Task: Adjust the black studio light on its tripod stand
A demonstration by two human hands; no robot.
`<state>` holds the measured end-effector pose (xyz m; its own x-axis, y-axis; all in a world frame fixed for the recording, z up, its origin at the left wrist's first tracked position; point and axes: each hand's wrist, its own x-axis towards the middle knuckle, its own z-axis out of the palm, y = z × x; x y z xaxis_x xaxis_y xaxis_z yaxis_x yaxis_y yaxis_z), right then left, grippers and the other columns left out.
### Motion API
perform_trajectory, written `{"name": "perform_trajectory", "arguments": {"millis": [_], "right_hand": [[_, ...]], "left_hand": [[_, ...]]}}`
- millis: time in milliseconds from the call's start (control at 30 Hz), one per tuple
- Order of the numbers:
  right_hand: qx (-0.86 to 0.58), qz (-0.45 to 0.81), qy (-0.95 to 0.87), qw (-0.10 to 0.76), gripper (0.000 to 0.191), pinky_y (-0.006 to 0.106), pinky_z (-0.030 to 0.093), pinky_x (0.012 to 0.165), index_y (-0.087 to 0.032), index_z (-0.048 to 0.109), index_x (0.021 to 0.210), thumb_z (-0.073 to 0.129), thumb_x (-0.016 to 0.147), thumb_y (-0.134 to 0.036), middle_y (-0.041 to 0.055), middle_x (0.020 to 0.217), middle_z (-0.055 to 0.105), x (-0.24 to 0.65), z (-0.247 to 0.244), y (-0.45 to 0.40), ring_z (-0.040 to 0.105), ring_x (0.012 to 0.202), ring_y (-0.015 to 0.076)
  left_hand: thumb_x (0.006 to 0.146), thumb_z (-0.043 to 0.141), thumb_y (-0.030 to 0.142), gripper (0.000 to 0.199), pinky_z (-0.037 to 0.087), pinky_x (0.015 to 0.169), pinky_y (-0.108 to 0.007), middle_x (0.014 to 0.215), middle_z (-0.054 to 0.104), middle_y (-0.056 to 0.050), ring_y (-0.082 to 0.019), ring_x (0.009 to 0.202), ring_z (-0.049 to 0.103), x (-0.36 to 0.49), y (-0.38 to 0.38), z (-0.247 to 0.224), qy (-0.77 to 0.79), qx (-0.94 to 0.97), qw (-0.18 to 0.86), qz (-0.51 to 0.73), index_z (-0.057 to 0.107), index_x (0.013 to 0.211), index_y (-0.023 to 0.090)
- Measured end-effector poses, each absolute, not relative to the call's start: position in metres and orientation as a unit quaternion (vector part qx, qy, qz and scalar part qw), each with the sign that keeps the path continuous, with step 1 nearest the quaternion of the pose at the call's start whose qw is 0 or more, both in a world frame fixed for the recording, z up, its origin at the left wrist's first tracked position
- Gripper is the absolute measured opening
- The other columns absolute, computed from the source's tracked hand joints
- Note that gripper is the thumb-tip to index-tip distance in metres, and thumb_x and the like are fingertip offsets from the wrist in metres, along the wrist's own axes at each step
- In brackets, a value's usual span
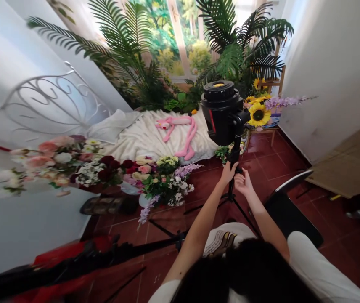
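A black studio light (221, 113) with a round back and a red stripe sits on top of a black light stand (230, 188). My left hand (228, 173) is wrapped around the stand's pole just below the light. Close beside it on the right, my right hand (243, 182) has its fingers curled in at a small dark knob (238, 170) on the pole. Part of the knob is hidden by the fingers. The tripod legs of the stand are spread on the red tiled floor.
Behind the light, a pink plush toy (180, 123) lies on a cream blanket (136, 136). Artificial flowers (167, 179) stand at the left, sunflowers (258, 114) at the right. A black chair (293, 219) is by my right arm. Another black stand (129, 250) lies across the lower left.
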<state>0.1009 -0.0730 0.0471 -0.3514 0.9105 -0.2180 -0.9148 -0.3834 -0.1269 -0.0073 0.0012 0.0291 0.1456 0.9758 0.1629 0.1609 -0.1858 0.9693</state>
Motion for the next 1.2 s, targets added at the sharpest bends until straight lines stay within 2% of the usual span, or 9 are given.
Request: {"name": "perform_trajectory", "arguments": {"millis": [133, 333, 500, 633, 767, 867, 933, 1100, 1200], "right_hand": [[-0.145, 0.793, -0.052, 0.589, 0.058, 0.015, 0.032, 0.040, -0.025, 0.023, 0.059, 0.075, 0.083, -0.024, -0.0115, 0.044, 0.030, 0.096, 0.046, -0.066, 0.024, 0.040, 0.0059], [-0.417, 0.651, -0.224, 0.594, 0.057, 0.022, 0.019, 0.039, -0.027, 0.021, 0.056, 0.075, 0.070, -0.034, -0.0126, 0.040, 0.018, 0.090, 0.048, -0.057, 0.012, 0.040, 0.0069], [-0.568, 0.401, -0.510, 0.507, 0.050, 0.026, 0.018, 0.053, -0.025, 0.025, 0.054, 0.074, 0.062, -0.032, -0.0094, 0.048, 0.025, 0.119, 0.057, -0.054, 0.022, 0.052, 0.0084], [-0.558, 0.344, -0.638, 0.404, 0.037, 0.027, 0.020, 0.057, -0.023, 0.032, 0.055, 0.068, 0.064, -0.024, -0.0082, 0.052, 0.032, 0.142, 0.071, -0.055, 0.027, 0.056, 0.0096], [-0.530, 0.344, -0.601, 0.489, 0.030, 0.025, 0.039, 0.065, -0.024, 0.050, 0.075, 0.078, 0.067, -0.032, -0.0047, 0.073, 0.053, 0.144, 0.080, -0.055, 0.046, 0.067, 0.0134], [-0.546, 0.316, -0.567, 0.530, 0.048, 0.030, 0.050, 0.080, -0.024, 0.059, 0.095, 0.089, 0.060, -0.041, 0.0026, 0.096, 0.065, 0.132, 0.082, -0.042, 0.059, 0.088, 0.0195], [-0.556, 0.317, -0.572, 0.513, 0.051, 0.034, 0.052, 0.086, -0.024, 0.062, 0.096, 0.091, 0.058, -0.041, 0.0053, 0.100, 0.070, 0.120, 0.083, -0.027, 0.063, 0.095, 0.0226], [-0.615, 0.325, -0.547, 0.465, 0.028, 0.036, 0.055, 0.075, -0.023, 0.061, 0.070, 0.086, 0.064, -0.037, 0.0034, 0.072, 0.070, 0.093, 0.085, 0.010, 0.067, 0.076, 0.0244], [-0.620, 0.319, -0.553, 0.456, 0.030, 0.036, 0.056, 0.070, -0.024, 0.054, 0.057, 0.083, 0.066, -0.032, 0.0024, 0.058, 0.064, 0.089, 0.086, 0.018, 0.068, 0.072, 0.0256]], "left_hand": [[0.096, 0.062, 0.047, 0.029, 0.053, 0.097, -0.034, 0.105, 0.073, -0.009, -0.021, 0.100, 0.068, -0.008, 0.003, 0.027, 0.462, 0.617, 0.442, 0.460, 0.063, 0.103, 0.018], [0.096, 0.061, 0.048, 0.033, 0.053, 0.098, -0.036, 0.109, 0.074, -0.010, -0.022, 0.102, 0.069, -0.009, 0.001, 0.026, 0.456, 0.621, 0.442, 0.460, 0.064, 0.112, 0.019], [0.097, 0.061, 0.045, 0.031, 0.053, 0.098, -0.036, 0.110, 0.074, -0.011, -0.023, 0.105, 0.069, -0.009, 0.001, 0.025, 0.458, 0.619, 0.441, 0.461, 0.065, 0.110, 0.017], [0.097, 0.060, 0.046, 0.030, 0.053, 0.100, -0.036, 0.113, 0.075, -0.012, -0.023, 0.107, 0.069, -0.008, 0.002, 0.022, 0.456, 0.616, 0.440, 0.467, 0.065, 0.107, 0.018], [0.097, 0.060, 0.044, 0.029, 0.052, 0.105, -0.039, 0.119, 0.074, -0.014, -0.024, 0.112, 0.069, -0.008, 0.002, 0.021, 0.451, 0.617, 0.443, 0.468, 0.066, 0.108, 0.017], [0.096, 0.061, 0.040, 0.032, 0.051, 0.107, -0.041, 0.123, 0.073, -0.014, -0.025, 0.118, 0.067, -0.007, 0.003, 0.020, 0.437, 0.618, 0.454, 0.470, 0.065, 0.118, 0.018], [0.096, 0.059, 0.036, 0.033, 0.051, 0.109, -0.043, 0.125, 0.072, -0.015, -0.025, 0.119, 0.067, -0.006, 0.003, 0.018, 0.430, 0.617, 0.462, 0.470, 0.065, 0.122, 0.017], [0.093, 0.054, 0.023, 0.039, 0.045, 0.117, -0.049, 0.127, 0.071, -0.016, -0.027, 0.127, 0.064, -0.009, 0.005, 0.016, 0.441, 0.624, 0.452, 0.460, 0.062, 0.131, 0.016], [0.092, 0.053, 0.019, 0.042, 0.042, 0.120, -0.049, 0.130, 0.070, -0.017, -0.027, 0.132, 0.061, -0.010, 0.006, 0.016, 0.435, 0.635, 0.447, 0.456, 0.060, 0.133, 0.016]]}}
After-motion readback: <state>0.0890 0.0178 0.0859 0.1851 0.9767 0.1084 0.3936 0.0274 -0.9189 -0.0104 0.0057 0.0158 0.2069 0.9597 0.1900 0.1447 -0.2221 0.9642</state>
